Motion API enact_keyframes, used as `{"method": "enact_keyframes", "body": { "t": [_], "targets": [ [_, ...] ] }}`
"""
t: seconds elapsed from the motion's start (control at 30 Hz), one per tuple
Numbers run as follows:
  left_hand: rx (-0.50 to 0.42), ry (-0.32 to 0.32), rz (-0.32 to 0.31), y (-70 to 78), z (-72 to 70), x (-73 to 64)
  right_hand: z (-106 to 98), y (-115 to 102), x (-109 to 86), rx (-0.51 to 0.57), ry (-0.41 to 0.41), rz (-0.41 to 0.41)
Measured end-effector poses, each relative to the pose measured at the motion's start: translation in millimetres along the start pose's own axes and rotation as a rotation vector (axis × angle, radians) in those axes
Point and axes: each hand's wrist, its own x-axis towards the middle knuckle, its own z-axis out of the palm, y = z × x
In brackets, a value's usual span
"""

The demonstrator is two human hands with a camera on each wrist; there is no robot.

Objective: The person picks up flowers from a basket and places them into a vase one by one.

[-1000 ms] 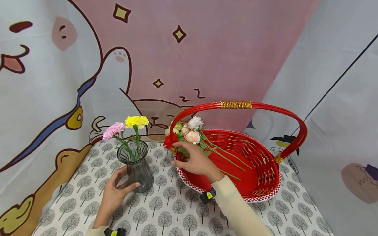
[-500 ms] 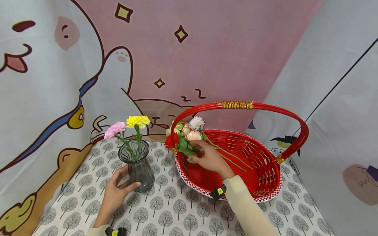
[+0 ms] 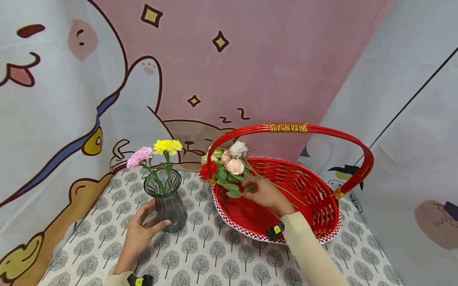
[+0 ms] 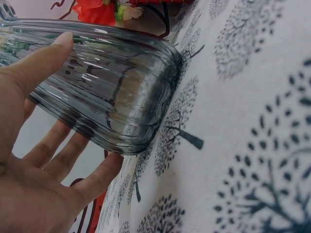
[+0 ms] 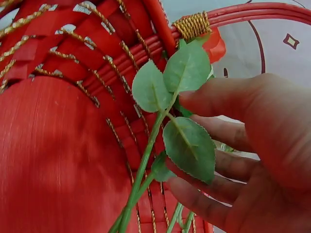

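Note:
My left hand [image 3: 140, 234] holds a grey ribbed glass vase [image 3: 172, 212] by its lower body, thumb on the near side and fingers behind. A pink carnation [image 3: 139, 157] and a yellow carnation [image 3: 167, 147] stand in the vase. Over the basket's left part, my right hand [image 3: 267, 194] is among the leafy stems of artificial flowers. In the right wrist view its fingers are loosely spread beside green leaves [image 5: 189, 148], not closed round a stem. The flower heads, a red flower [image 3: 208, 171], a peach rose [image 3: 235, 166] and a white flower [image 3: 238, 149], lie at the basket's left rim.
A red woven basket [image 3: 323, 202] with a white-trimmed rim stands on the right, its tall handle [image 3: 343, 137] arching over the opening. Tree-patterned cloth [image 3: 200, 260] covers the table. Printed cartoon curtains [image 3: 272, 71] enclose the back and sides.
My right hand has moved right and slightly down from the flower heads at the basket's left rim, along the leaves towards the stems. My left hand stays on the vase.

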Motion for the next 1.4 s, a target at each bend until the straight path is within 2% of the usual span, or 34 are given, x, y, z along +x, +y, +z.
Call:
{"method": "enact_keyframes", "body": {
  "t": [0.17, 0.33, 0.77, 1.2, 1.4],
  "targets": [
    [-0.009, -0.007, -0.001, 1.5, -0.7, -0.7, 0.6, 3.3, 4.0, -0.089, -0.061, -0.012],
    [-0.003, -0.007, -0.007, -0.3, 0.3, -0.3, 4.7, 7.3, 9.1, -0.161, -0.082, -0.054],
    [-0.012, -0.001, 0.013, -2.0, 0.6, -0.7, 8.5, 2.6, 10.8, -0.167, -0.135, -0.057],
    [-0.028, -0.001, 0.018, 0.7, -0.2, -1.3, 6.0, 8.3, 8.7, -0.04, -0.186, -0.069],
    [-0.023, -0.002, 0.016, 0.2, -1.2, -1.0, 4.4, 14.4, 5.8, 0.077, -0.273, 0.007]
  ]
}}
